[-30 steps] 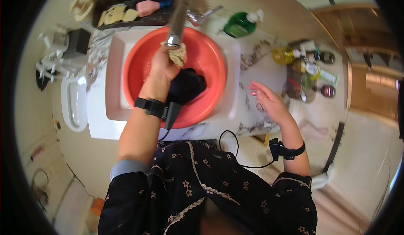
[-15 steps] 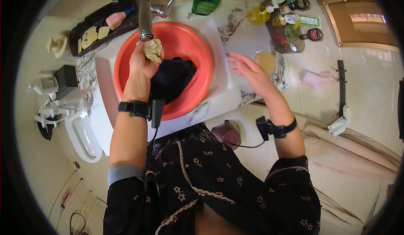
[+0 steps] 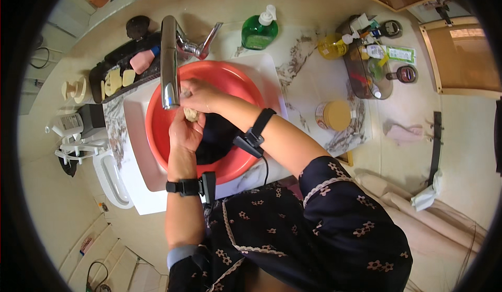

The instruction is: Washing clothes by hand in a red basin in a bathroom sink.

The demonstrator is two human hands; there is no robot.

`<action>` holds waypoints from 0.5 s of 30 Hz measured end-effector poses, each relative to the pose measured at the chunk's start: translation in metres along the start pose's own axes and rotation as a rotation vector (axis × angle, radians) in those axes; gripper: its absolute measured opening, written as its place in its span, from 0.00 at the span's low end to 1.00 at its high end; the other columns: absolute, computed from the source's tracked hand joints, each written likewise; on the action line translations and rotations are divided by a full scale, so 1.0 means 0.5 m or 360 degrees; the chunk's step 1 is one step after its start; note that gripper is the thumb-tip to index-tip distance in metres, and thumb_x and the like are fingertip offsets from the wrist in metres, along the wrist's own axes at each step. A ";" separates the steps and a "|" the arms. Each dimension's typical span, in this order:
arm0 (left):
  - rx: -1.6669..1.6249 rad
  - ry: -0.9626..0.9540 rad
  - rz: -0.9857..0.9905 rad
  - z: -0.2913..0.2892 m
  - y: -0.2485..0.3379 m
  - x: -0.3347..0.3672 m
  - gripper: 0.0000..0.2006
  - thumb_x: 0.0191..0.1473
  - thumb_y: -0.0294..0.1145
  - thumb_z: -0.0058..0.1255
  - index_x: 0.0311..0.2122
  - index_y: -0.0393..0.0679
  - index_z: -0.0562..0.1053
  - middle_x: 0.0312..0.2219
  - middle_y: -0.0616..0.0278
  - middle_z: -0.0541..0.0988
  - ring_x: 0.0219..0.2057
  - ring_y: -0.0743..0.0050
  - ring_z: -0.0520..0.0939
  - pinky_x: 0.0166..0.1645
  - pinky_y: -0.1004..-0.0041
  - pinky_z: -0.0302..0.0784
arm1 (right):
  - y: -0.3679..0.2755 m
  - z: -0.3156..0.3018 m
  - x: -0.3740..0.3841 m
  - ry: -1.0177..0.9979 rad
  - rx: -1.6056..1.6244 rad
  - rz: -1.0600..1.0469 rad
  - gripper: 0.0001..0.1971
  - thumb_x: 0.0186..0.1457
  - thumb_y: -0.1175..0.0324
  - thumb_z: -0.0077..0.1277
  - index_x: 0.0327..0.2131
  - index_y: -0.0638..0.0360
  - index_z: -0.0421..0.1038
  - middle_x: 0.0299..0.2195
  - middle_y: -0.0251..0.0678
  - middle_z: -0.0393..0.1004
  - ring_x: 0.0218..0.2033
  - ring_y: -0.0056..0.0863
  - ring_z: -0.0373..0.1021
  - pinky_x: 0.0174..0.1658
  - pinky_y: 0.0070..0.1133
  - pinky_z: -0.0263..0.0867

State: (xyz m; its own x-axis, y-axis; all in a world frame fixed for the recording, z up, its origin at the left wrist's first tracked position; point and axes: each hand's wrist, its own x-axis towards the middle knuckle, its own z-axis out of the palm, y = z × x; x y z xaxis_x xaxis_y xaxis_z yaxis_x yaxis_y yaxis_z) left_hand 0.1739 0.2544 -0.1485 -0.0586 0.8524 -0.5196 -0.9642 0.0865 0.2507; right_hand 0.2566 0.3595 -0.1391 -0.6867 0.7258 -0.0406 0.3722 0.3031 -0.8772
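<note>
A crumpled cream-coloured cloth shows only in part, bunched between my two hands over the left half of a red plastic basin. My left hand holds it from below, palm up. Just above, my right hand closes on the upper part of the bundle, its fingers partly hidden behind the faucet. The chrome faucet reaches out right beside both hands; I cannot make out whether water runs. A dark cloth lies in the basin beneath my right forearm.
The basin sits in a white sink. A black tray with soap bars stands behind left. A green pump bottle is behind the sink; a lidded jar and a clear bin of toiletries stand right.
My right hand has come from the counter at the right to the cloth and closed on it. The cloth is more bunched and covered. The whole view has shifted.
</note>
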 end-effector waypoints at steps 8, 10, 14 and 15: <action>-0.0004 0.0181 0.0401 -0.036 -0.002 0.024 0.19 0.60 0.44 0.30 0.43 0.41 0.68 0.37 0.58 0.75 0.40 0.64 0.75 0.46 0.63 0.70 | -0.002 0.097 -0.043 0.0300 0.0014 -0.0661 0.07 0.46 0.71 0.46 0.29 0.64 0.68 0.34 0.50 0.69 0.41 0.47 0.64 0.45 0.34 0.61; 0.0018 0.0625 0.0429 -0.037 -0.014 0.029 0.17 0.60 0.41 0.30 0.41 0.41 0.69 0.37 0.57 0.75 0.38 0.65 0.75 0.46 0.66 0.71 | -0.010 0.088 -0.062 0.0156 0.0316 -0.0587 0.08 0.47 0.71 0.49 0.32 0.63 0.66 0.37 0.51 0.67 0.42 0.47 0.63 0.46 0.34 0.61; 0.0045 0.0719 0.0244 0.049 -0.057 0.024 0.14 0.57 0.38 0.32 0.37 0.43 0.69 0.30 0.59 0.75 0.28 0.67 0.77 0.30 0.67 0.74 | 0.063 0.074 -0.047 0.0168 0.0272 -0.0078 0.11 0.49 0.67 0.51 0.34 0.62 0.65 0.37 0.48 0.68 0.40 0.44 0.65 0.44 0.32 0.62; 0.0179 0.0825 0.0154 0.050 -0.055 0.024 0.12 0.56 0.37 0.32 0.32 0.45 0.68 0.21 0.62 0.73 0.16 0.70 0.72 0.16 0.72 0.64 | 0.077 0.086 -0.029 0.0098 0.0629 0.0054 0.11 0.51 0.65 0.49 0.33 0.63 0.65 0.37 0.48 0.68 0.38 0.44 0.67 0.42 0.32 0.63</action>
State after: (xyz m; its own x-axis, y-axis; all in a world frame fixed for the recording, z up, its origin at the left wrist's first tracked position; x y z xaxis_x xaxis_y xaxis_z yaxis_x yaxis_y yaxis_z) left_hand 0.2060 0.2750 -0.1414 -0.2930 0.4955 -0.8177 -0.9161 0.0994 0.3885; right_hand 0.2540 0.3343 -0.1931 -0.6352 0.7704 -0.0543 0.1168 0.0262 -0.9928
